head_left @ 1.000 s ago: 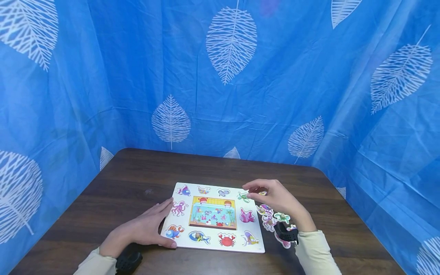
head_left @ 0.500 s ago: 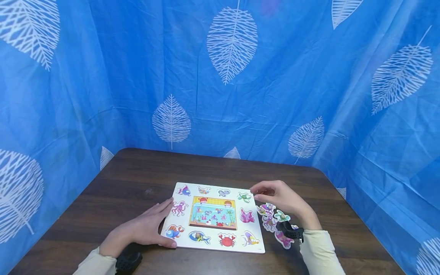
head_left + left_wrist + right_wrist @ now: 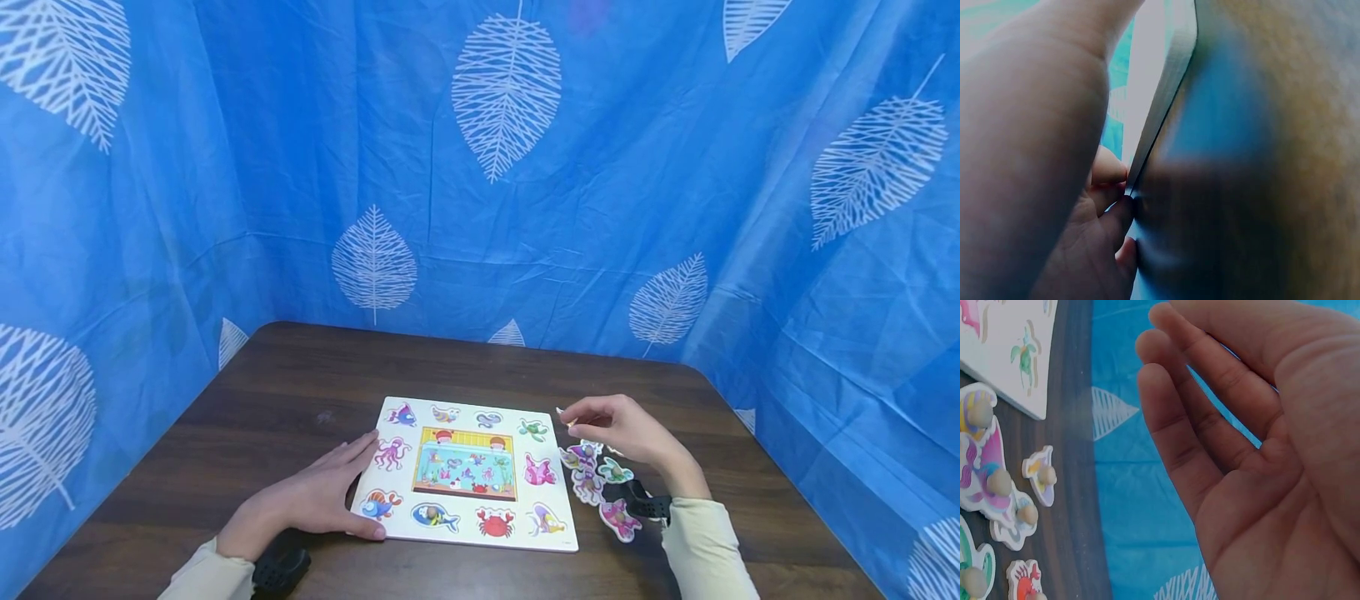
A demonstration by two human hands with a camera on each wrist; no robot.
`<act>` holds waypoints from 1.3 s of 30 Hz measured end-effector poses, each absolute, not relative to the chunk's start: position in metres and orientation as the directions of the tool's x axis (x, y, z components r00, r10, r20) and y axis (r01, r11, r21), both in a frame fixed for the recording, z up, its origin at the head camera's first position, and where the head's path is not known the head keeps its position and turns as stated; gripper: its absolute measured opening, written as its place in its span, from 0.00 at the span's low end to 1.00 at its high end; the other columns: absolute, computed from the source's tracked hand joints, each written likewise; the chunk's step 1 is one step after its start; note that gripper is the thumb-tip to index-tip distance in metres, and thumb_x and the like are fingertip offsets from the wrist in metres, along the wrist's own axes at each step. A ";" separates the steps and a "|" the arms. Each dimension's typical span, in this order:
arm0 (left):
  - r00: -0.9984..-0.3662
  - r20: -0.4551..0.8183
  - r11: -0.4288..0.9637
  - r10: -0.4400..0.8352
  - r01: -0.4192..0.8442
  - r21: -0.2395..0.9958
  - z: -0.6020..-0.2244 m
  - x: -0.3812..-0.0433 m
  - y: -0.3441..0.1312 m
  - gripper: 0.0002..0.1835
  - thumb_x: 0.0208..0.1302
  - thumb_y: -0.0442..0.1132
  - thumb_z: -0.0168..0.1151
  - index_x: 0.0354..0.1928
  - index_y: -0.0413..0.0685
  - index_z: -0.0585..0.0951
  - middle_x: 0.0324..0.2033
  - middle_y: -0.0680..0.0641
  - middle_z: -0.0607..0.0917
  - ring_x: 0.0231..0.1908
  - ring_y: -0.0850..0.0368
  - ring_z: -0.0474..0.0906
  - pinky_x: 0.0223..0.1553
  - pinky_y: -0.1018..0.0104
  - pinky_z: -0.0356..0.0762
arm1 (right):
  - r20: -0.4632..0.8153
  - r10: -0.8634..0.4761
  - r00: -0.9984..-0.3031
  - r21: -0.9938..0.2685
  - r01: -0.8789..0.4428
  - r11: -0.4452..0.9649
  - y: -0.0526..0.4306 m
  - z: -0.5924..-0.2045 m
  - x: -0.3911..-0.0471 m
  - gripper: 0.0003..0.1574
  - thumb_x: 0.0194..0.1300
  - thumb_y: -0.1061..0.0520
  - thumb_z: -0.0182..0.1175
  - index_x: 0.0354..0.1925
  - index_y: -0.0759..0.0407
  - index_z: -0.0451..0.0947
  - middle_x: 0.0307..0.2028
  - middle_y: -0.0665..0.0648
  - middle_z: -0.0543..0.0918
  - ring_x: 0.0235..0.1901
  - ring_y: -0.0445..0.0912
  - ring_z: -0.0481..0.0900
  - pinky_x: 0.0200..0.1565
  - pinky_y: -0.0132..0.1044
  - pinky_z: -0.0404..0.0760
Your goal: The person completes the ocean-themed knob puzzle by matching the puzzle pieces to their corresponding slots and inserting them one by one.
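A white wooden puzzle board [image 3: 465,540] with sea-animal pictures around a fish-tank picture lies on the table. My left hand [image 3: 315,496] rests against its left side, fingers spread along the edge and thumb at the front left corner. In the left wrist view its fingers [image 3: 1107,219] touch the board's edge. My right hand [image 3: 630,433] hovers beyond the board's far right corner, fingertips overlapping a small yellow-and-purple piece. The right wrist view shows that knobbed piece [image 3: 1038,475] lying on the table, apart from the loosely extended fingers [image 3: 1169,419].
Several knobbed puzzle pieces lie right of the board, among them a purple octopus [image 3: 587,486], a green turtle [image 3: 617,472], a pink piece [image 3: 619,522] and a red crab [image 3: 1024,581]. Blue leaf-patterned cloth [image 3: 480,233] hangs around the dark wooden table [image 3: 322,367].
My right hand has moved right, from over the green turtle picture at the board's far right corner to beyond the board. The left hand and the board have stayed put.
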State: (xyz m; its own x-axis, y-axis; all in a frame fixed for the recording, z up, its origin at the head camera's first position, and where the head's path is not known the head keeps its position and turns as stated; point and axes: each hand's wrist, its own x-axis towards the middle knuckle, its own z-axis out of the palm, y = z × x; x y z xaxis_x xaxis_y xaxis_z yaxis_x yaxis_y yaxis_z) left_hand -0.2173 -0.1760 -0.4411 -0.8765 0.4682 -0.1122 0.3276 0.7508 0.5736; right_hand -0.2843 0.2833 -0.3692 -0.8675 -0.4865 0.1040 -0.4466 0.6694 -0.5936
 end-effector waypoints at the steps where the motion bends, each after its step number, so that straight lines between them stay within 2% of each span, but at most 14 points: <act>1: -0.877 -0.115 0.751 0.466 0.324 0.575 -0.441 -0.217 -0.176 0.69 0.48 0.70 0.76 0.80 0.36 0.54 0.81 0.37 0.52 0.78 0.30 0.48 0.74 0.29 0.52 | 0.104 -0.482 -0.870 -0.594 -0.443 0.672 0.284 -0.370 -0.285 0.13 0.69 0.49 0.70 0.51 0.45 0.88 0.49 0.54 0.89 0.41 0.42 0.85 0.45 0.32 0.86; 9: -0.880 -0.115 0.757 0.462 0.323 0.568 -0.441 -0.217 -0.176 0.69 0.48 0.70 0.76 0.81 0.36 0.53 0.81 0.37 0.52 0.78 0.30 0.49 0.74 0.29 0.53 | 0.072 -0.458 -0.886 -0.578 -0.411 0.705 0.294 -0.378 -0.290 0.17 0.68 0.51 0.71 0.52 0.55 0.87 0.45 0.49 0.89 0.42 0.43 0.85 0.45 0.30 0.85; 17: -0.885 -0.114 0.765 0.452 0.318 0.560 -0.441 -0.216 -0.175 0.70 0.47 0.71 0.76 0.81 0.37 0.53 0.81 0.37 0.53 0.78 0.29 0.50 0.73 0.29 0.54 | 0.032 -0.456 -0.890 -0.593 -0.384 0.708 0.301 -0.382 -0.292 0.17 0.68 0.54 0.70 0.52 0.60 0.86 0.42 0.51 0.90 0.40 0.48 0.87 0.43 0.30 0.85; 31: -0.878 -0.114 0.755 0.464 0.325 0.569 -0.441 -0.216 -0.176 0.69 0.49 0.70 0.76 0.80 0.36 0.53 0.81 0.37 0.52 0.78 0.30 0.49 0.74 0.29 0.52 | -0.001 -0.428 -0.904 -0.562 -0.353 0.748 0.311 -0.399 -0.300 0.15 0.65 0.54 0.72 0.49 0.57 0.87 0.39 0.48 0.88 0.38 0.43 0.83 0.42 0.30 0.84; 39: -0.880 -0.115 0.757 0.460 0.322 0.568 -0.442 -0.216 -0.176 0.69 0.48 0.70 0.76 0.80 0.36 0.54 0.81 0.37 0.52 0.78 0.30 0.49 0.74 0.29 0.53 | -0.029 -0.412 -0.911 -0.543 -0.332 0.771 0.314 -0.405 -0.301 0.15 0.64 0.55 0.73 0.48 0.57 0.87 0.38 0.49 0.88 0.37 0.44 0.81 0.40 0.33 0.84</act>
State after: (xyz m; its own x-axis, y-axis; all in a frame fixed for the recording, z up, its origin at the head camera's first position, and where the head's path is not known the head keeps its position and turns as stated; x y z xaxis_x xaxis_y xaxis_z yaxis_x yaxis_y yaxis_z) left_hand -0.2157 -0.1762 -0.4417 -0.8805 0.4600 -0.1146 0.3216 0.7572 0.5685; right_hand -0.3013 0.3136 -0.4054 -0.9105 -0.4125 -0.0292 -0.3321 0.7715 -0.5428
